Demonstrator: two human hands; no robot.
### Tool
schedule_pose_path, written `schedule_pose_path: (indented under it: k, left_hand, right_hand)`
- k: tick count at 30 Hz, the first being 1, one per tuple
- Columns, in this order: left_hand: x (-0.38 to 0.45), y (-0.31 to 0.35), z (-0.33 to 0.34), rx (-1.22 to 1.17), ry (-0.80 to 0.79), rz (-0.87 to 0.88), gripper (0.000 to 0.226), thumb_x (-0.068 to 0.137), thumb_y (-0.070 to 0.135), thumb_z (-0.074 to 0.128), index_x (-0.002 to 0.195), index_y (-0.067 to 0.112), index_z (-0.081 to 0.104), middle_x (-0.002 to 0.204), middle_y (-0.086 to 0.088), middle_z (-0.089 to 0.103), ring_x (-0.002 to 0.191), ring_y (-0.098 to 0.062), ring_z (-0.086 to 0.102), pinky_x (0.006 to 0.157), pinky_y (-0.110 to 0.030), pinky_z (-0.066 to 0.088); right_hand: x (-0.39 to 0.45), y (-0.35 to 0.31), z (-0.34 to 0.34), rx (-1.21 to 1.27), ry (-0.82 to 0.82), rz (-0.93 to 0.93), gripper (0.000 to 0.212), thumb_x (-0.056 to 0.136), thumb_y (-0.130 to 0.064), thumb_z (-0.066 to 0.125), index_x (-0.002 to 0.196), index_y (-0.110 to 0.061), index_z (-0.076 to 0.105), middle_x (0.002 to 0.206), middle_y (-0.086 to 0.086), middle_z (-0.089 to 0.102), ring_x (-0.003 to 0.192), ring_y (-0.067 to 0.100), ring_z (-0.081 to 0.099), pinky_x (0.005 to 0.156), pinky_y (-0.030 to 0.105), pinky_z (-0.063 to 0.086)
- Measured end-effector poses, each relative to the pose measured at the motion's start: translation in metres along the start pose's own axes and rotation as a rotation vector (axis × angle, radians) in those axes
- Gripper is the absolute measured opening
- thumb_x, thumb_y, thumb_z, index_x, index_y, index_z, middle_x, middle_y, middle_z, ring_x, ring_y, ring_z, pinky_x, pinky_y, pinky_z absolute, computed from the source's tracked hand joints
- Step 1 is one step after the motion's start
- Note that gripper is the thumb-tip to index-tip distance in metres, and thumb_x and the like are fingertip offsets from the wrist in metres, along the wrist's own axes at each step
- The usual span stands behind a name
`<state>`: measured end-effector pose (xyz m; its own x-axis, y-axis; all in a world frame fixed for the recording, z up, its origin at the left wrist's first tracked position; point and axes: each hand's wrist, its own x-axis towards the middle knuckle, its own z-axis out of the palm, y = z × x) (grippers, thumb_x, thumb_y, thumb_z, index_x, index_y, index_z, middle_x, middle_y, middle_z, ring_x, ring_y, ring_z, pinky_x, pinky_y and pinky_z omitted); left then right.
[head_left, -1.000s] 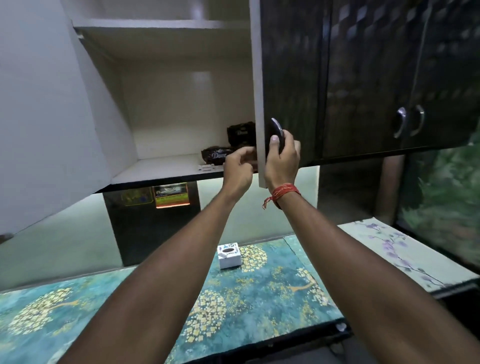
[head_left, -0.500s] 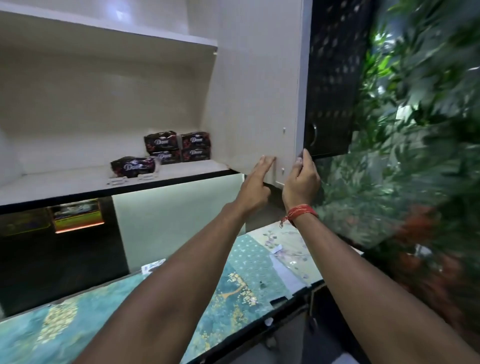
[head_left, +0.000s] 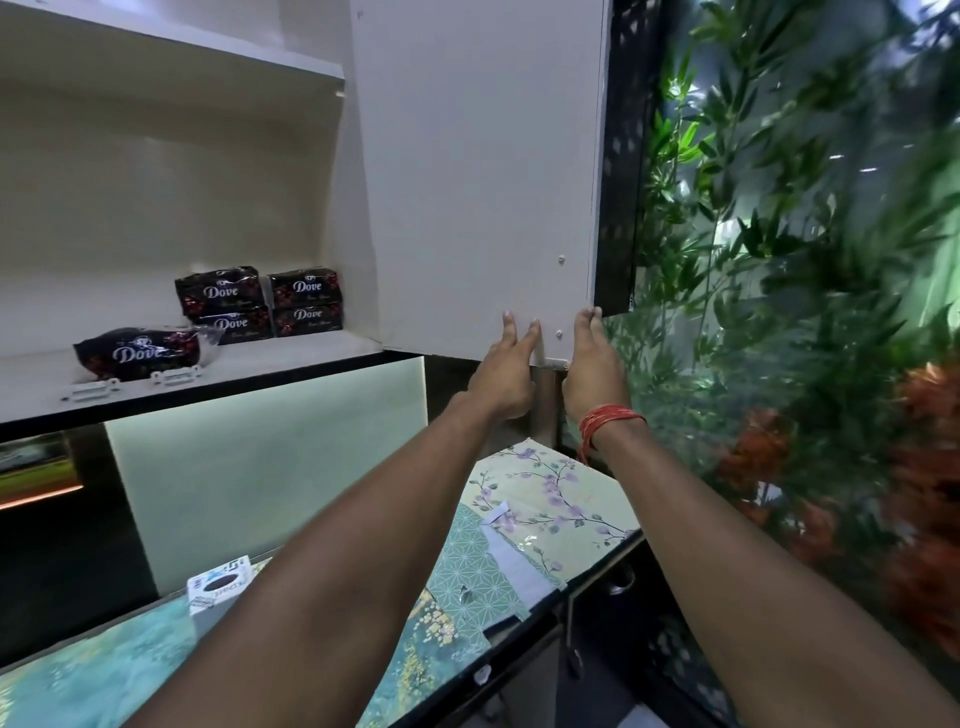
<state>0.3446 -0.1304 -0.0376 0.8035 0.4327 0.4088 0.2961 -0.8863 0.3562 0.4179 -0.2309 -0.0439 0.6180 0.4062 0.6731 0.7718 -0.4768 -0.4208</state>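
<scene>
Soft, even indoor light falls on the white cabinet door (head_left: 467, 182). A pale green glow lights the wall panel (head_left: 270, 467) beneath the shelf (head_left: 234, 371). The plants (head_left: 789, 249) at right are smeared by blur, and straight lines bow near the edges.

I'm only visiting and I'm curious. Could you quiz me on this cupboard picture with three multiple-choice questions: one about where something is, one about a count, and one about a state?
1. Where do the Dove packs lie?
A) on the patterned counter
B) on the cabinet shelf
C) on the floor

2. How many Dove packs show?
A) two
B) five
C) nine

3. How does the cabinet door stand?
A) swung open
B) shut
C) taken off and laid flat

Answers:
1 B: the packs sit on the white shelf inside the cabinet, above the counter.
2 B: four are stacked in twos, and one lies in front of them to the left.
3 A: the door's white inner face is turned to the camera, and the left hand has straight fingers against it.
</scene>
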Motion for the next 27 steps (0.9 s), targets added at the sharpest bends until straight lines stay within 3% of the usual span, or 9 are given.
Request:
schedule_pose_path:
  k: [6,12,18,23,27]
  left_hand:
    - [0.011,-0.001,0.017,0.001,0.023,0.008,0.096,0.09,-0.003,0.055,0.158,0.03,-0.004,0.163,-0.003,-0.028,0.152,-0.041,0.006,0.108,-0.051,0.044]
    - [0.023,0.002,0.018,0.089,0.019,-0.015,0.104,0.086,-0.005,0.061,0.157,0.03,-0.006,0.163,-0.004,-0.027,0.152,-0.04,0.008,0.102,-0.048,0.05]
    - [0.026,0.012,0.023,0.109,-0.019,-0.081,0.111,0.085,-0.001,0.067,0.156,0.03,-0.012,0.161,-0.005,-0.033,0.152,-0.042,0.002,0.104,-0.049,0.047]
    - [0.014,0.007,0.01,0.038,0.016,-0.033,0.092,0.091,-0.004,0.053,0.158,0.027,-0.001,0.165,-0.005,-0.022,0.151,-0.042,0.011,0.112,-0.046,0.04]
    - [0.004,0.005,0.005,-0.091,0.108,-0.01,0.084,0.088,-0.005,0.052,0.158,0.021,0.014,0.168,-0.006,-0.004,0.15,-0.036,0.023,0.117,-0.044,0.033]
  right_hand:
    - [0.015,0.007,0.011,0.001,-0.001,0.03,0.084,0.083,0.018,0.042,0.153,-0.01,0.008,0.164,0.009,0.007,0.138,0.037,0.034,0.112,0.038,0.032]
    - [0.029,0.011,0.024,0.007,-0.012,0.072,0.086,0.083,0.014,0.046,0.153,-0.012,0.005,0.164,0.007,0.005,0.138,0.038,0.031,0.109,0.04,0.036]
    - [0.031,0.014,0.019,-0.001,-0.074,0.074,0.088,0.081,0.009,0.051,0.153,-0.013,0.006,0.164,0.004,0.008,0.145,0.039,0.018,0.115,0.051,0.03]
    - [0.02,0.007,0.012,0.067,-0.035,0.061,0.088,0.08,0.011,0.049,0.154,-0.011,0.008,0.163,0.006,0.009,0.139,0.037,0.028,0.113,0.04,0.032]
    - [0.012,-0.004,0.011,0.131,0.035,0.077,0.079,0.082,0.009,0.048,0.152,-0.009,0.016,0.162,0.01,0.014,0.143,0.035,0.023,0.114,0.04,0.029]
